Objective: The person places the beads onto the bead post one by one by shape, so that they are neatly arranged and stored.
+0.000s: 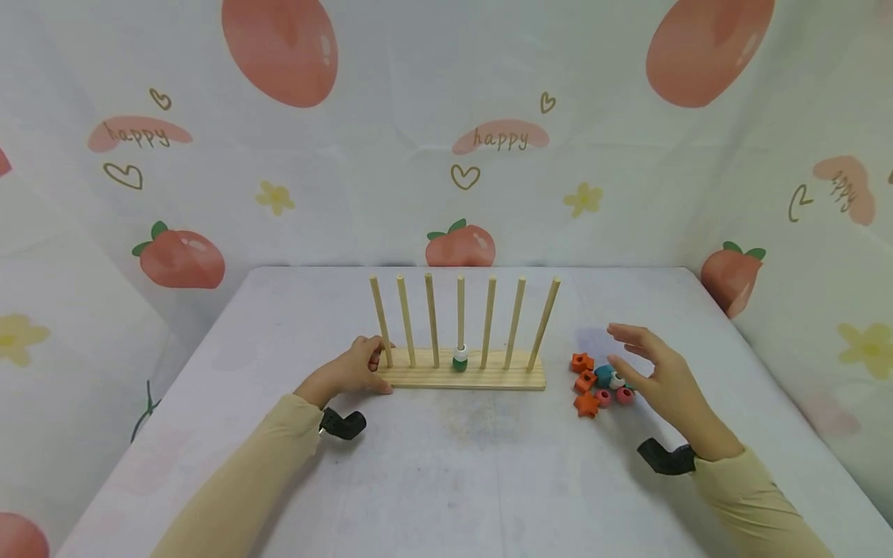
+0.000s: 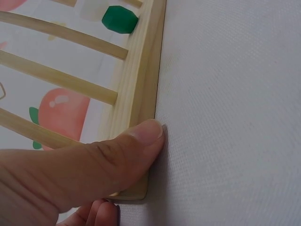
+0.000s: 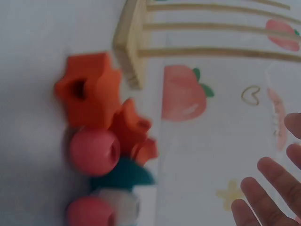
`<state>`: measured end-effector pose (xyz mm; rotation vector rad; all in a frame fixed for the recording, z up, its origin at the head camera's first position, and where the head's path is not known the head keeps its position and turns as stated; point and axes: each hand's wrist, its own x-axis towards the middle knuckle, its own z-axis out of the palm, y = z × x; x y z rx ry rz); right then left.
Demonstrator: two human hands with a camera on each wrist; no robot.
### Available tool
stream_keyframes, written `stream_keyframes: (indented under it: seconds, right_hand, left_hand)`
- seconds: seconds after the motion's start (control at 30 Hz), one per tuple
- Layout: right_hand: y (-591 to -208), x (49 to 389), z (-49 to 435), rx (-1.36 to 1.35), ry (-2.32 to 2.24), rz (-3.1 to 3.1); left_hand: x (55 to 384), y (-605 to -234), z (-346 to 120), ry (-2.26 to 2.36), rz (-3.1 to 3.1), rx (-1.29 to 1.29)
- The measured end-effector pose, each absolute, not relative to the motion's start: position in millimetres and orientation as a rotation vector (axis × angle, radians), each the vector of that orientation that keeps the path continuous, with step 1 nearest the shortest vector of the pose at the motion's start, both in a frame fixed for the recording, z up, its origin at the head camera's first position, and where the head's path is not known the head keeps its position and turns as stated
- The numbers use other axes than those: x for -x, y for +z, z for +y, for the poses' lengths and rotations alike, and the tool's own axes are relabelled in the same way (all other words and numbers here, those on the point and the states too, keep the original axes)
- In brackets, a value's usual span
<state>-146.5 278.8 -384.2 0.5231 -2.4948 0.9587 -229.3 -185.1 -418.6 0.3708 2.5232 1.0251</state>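
A wooden peg rack (image 1: pixel 412 378) stands on the table, its several upright dowels rising from a flat base. My left hand (image 1: pixel 352 370) grips the left end of that base, the thumb (image 2: pixel 120 153) along the near edge and the other fingers round the far side. Threaded low on the middle dowel are a green bead (image 1: pixel 460 365) and a white bead (image 1: pixel 460 351) on top of it. My right hand (image 1: pixel 663 381) hovers beside the loose beads at the right, fingers spread and holding nothing. Among them are orange star beads (image 1: pixel 587 404), pink round beads (image 1: pixel 603 398) and a teal bead (image 1: pixel 603 377).
A loose white bead (image 1: pixel 617 380) lies among the pile, partly beside my right hand. White cloth covers the table (image 1: pixel 446 480), and a fruit-printed curtain (image 1: pixel 391 178) hangs behind and at both sides. Black wrist mounts (image 1: pixel 343 424) sit on both wrists.
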Motion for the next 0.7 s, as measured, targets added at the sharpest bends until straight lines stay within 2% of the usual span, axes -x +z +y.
stream_keyframes:
  seconds: [0.27, 0.7]
  right_hand:
    - [-394, 145, 299, -0.316, 0.899, -2.743]
    - [-399, 155, 308, -0.162, 0.82, -3.121]
  left_hand:
    - [229, -417, -185, 1.03, 2.522, -0.373]
    - [226, -415, -184, 1.05, 2.516, -0.379]
